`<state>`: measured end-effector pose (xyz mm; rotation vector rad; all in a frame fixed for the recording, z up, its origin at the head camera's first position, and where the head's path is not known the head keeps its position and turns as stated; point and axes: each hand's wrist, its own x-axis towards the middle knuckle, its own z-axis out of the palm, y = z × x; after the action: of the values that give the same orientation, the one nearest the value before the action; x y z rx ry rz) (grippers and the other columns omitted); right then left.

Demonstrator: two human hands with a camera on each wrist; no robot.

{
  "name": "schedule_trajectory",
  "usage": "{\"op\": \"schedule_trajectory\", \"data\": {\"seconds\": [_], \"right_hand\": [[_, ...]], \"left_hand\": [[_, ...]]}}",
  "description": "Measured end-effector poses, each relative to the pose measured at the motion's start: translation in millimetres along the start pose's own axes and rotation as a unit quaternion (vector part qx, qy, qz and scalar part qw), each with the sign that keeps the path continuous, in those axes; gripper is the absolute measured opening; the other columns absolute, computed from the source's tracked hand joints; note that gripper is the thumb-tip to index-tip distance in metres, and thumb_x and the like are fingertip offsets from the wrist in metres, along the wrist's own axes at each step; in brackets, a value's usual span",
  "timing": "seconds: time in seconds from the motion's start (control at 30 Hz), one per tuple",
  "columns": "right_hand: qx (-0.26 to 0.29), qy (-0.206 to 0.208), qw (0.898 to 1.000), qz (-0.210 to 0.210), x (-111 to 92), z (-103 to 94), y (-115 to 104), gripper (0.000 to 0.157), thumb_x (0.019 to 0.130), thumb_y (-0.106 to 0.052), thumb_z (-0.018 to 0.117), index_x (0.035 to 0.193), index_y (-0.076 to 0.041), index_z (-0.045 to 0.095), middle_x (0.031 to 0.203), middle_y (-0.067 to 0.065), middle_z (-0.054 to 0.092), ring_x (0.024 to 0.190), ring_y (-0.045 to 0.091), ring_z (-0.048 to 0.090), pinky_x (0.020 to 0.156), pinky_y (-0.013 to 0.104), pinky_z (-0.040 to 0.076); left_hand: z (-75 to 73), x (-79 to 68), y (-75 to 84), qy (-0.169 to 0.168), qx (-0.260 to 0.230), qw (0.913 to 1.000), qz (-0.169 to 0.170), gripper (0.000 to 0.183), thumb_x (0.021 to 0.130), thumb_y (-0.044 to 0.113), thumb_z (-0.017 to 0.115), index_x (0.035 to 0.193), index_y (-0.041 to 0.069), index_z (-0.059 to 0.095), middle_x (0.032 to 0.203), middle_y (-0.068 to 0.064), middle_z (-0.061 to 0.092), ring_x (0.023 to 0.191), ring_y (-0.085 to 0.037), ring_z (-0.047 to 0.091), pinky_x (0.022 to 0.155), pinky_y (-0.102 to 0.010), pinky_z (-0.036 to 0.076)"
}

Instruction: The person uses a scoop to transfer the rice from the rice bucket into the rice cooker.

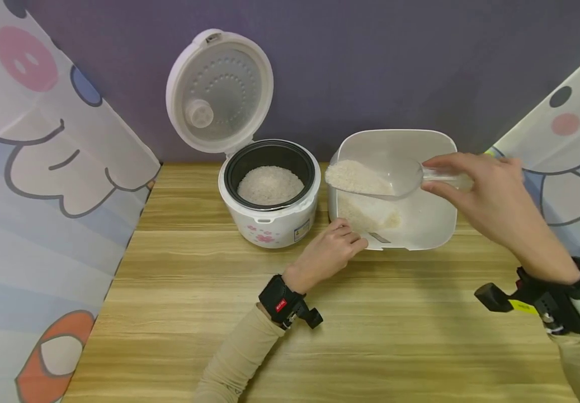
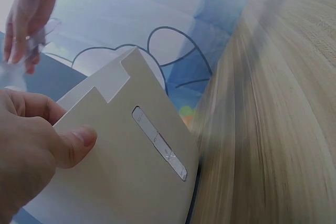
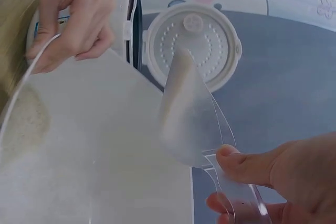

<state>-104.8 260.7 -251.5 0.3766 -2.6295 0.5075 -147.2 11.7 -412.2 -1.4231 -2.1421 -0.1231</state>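
My right hand (image 1: pixel 491 196) pinches the handle of a clear plastic scoop (image 1: pixel 402 178), which carries a heap of white rice (image 1: pixel 355 176). The scoop hangs over the mouth of a white rice bin (image 1: pixel 438 224). In the right wrist view, my thumb lies on top of the scoop's handle (image 3: pixel 236 187). My left hand (image 1: pixel 332 246) grips the bin's near rim at its left corner, thumb outside, as the left wrist view shows. More rice lies in the bin's left side. Left of it, a white rice cooker (image 1: pixel 279 229) stands with rice (image 1: pixel 270 186) in its dark inner pot.
The cooker's lid (image 1: pixel 221 92) stands raised at the back, against a grey-purple wall (image 1: pixel 370 67). Both stand on a wood-grain table (image 1: pixel 360 336). Cartoon-printed sheets (image 1: pixel 43 224) close off the left and right sides. In the left wrist view, a narrow window strip (image 2: pixel 160 142) marks the bin's front.
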Motion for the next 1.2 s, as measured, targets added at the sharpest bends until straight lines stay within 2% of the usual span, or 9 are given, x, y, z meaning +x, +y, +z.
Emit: {"op": "schedule_trajectory", "data": {"seconds": [0.07, 0.17, 0.43, 0.6, 0.9, 1.2], "right_hand": [[-0.003, -0.006, 1.0, -0.007, 8, 0.2, -7, 0.037, 0.086, -0.014, 0.084, 0.121, -0.014, 0.075, 0.11, 0.011, 0.077, 0.098, 0.031, 0.066, 0.091, 0.057, 0.026], [-0.005, -0.015, 1.0, -0.014, 19, 1.6, -17, 0.036, 0.087, -0.015, 0.083, 0.121, -0.012, 0.074, 0.11, 0.015, 0.077, 0.1, 0.04, 0.065, 0.093, 0.06, 0.026], [-0.031, -0.021, 0.999, -0.028, 46, 13.0, -40, 0.033, 0.09, -0.021, 0.08, 0.121, -0.013, 0.074, 0.105, 0.017, 0.077, 0.091, 0.042, 0.06, 0.089, 0.059, 0.025], [-0.048, -0.001, 0.997, -0.051, 58, 20.8, -53, 0.029, 0.09, -0.02, 0.081, 0.117, -0.011, 0.075, 0.102, 0.019, 0.075, 0.093, 0.045, 0.059, 0.089, 0.06, 0.025], [-0.115, 0.05, 0.987, -0.097, 63, 37.0, -71, 0.025, 0.093, -0.018, 0.077, 0.117, -0.01, 0.073, 0.104, 0.023, 0.073, 0.096, 0.047, 0.059, 0.094, 0.061, 0.03], [-0.132, 0.077, 0.98, -0.128, 74, 47.9, -78, 0.022, 0.092, -0.013, 0.076, 0.113, -0.008, 0.073, 0.099, 0.023, 0.071, 0.093, 0.046, 0.057, 0.093, 0.06, 0.033]], "left_hand": [[0.4, 0.0, -0.2, -0.001, 0.003, 1.0, 0.0, 0.014, 0.096, 0.004, 0.063, 0.098, 0.016, 0.068, 0.089, 0.007, 0.075, 0.087, -0.012, 0.07, 0.104, -0.029, 0.042], [0.9, 0.1, -0.1, -0.004, 0.006, 1.0, 0.0, 0.012, 0.096, 0.005, 0.064, 0.098, 0.017, 0.068, 0.089, 0.008, 0.075, 0.086, -0.011, 0.07, 0.104, -0.029, 0.042], [0.9, 0.6, 2.0, -0.003, 0.016, 0.9998, 0.007, 0.012, 0.099, 0.008, 0.063, 0.099, 0.019, 0.069, 0.086, 0.009, 0.074, 0.084, -0.01, 0.068, 0.102, -0.029, 0.042], [1.0, 0.3, 2.4, 0.003, 0.021, 0.9997, 0.008, 0.012, 0.099, 0.008, 0.063, 0.097, 0.019, 0.069, 0.085, 0.009, 0.074, 0.082, -0.01, 0.067, 0.101, -0.029, 0.042], [0.3, 1.1, 2.7, 0.001, 0.029, 0.9995, 0.008, 0.011, 0.1, 0.01, 0.062, 0.097, 0.019, 0.068, 0.084, 0.008, 0.072, 0.081, -0.011, 0.066, 0.1, -0.029, 0.041], [0.8, 0.5, 3.1, 0.0, 0.027, 0.9996, 0.004, 0.01, 0.099, 0.011, 0.064, 0.099, 0.02, 0.07, 0.086, 0.009, 0.073, 0.083, -0.011, 0.066, 0.101, -0.029, 0.04]]}}
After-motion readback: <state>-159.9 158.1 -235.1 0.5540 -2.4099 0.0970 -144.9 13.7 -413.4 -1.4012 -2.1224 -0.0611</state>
